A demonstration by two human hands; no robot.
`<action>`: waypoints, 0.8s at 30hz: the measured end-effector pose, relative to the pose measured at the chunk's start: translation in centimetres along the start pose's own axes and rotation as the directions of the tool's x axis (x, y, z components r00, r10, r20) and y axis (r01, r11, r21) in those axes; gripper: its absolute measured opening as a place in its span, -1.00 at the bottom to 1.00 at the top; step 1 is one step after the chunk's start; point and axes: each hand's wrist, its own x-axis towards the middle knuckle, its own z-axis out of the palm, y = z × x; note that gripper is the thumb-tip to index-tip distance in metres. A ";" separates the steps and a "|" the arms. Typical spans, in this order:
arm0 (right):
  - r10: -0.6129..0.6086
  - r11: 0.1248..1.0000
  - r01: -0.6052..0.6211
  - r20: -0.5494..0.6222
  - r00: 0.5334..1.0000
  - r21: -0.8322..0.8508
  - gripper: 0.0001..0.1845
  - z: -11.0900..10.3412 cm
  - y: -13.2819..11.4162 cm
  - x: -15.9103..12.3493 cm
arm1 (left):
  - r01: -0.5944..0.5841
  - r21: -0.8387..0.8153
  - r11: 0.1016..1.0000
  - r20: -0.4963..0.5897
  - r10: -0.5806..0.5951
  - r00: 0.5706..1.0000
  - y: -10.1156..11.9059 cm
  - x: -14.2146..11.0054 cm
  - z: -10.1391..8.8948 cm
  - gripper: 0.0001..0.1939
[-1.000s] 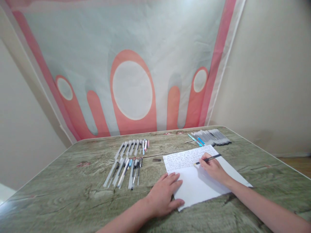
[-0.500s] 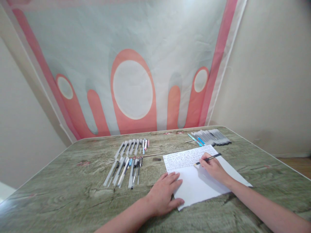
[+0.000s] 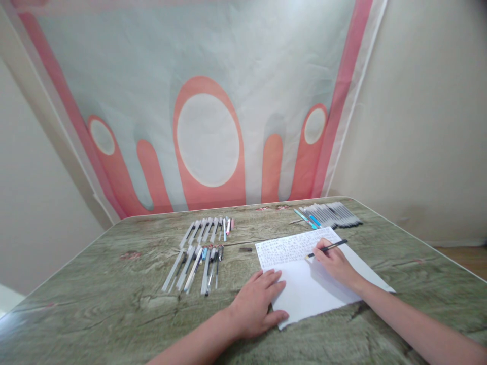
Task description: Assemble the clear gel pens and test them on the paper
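Taking the white sheet [image 3: 300, 291] as my clock's centre, I see through the head camera that it lies flat and slightly turned on the wood-patterned table [image 3: 95, 284], with dense handwriting filling its upper part and the lower part blank; the right hand [image 3: 335, 261] rests over it toward one o'clock, thumb and fingers clamped on a black pen [image 3: 337, 245] whose pale tip points to eight o'clock, beside the last written lines; I cannot tell whether that tip touches the paper; the left hand [image 3: 258, 304] lies palm down at eight o'clock, fingers and thumb spread apart, pressing across the sheet's edge; a small dark piece [image 3: 245, 249] sits at ten o'clock, just beyond the corner; one row of pens [image 3: 194, 268] lies at nine o'clock and a farther row [image 3: 207, 230] at ten; at twelve, near the sheet's far edge, lies a bundle of slim pale sticks [image 3: 331, 215] with dark ends, with blue pens [image 3: 315, 221] alongside.
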 end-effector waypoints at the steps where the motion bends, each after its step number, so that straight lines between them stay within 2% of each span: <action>1: 0.001 1.000 -0.001 -0.002 1.000 0.000 -0.83 0.0 0.0 0.0 | 0.000 0.001 1.000 0.000 0.000 1.000 0.0 0.0 0.0 -0.36; 18: 0.020 0.999 -0.020 -0.019 1.000 0.049 -0.80 0.0 0.1 0.0 | 0.000 0.010 1.000 -0.002 0.000 1.000 0.0 0.0 0.1 -0.36; 24: -0.004 1.000 0.004 -0.007 1.000 0.005 -0.80 0.1 0.0 0.2 | -0.004 0.009 1.000 0.001 0.004 1.000 0.1 0.0 -0.1 -0.37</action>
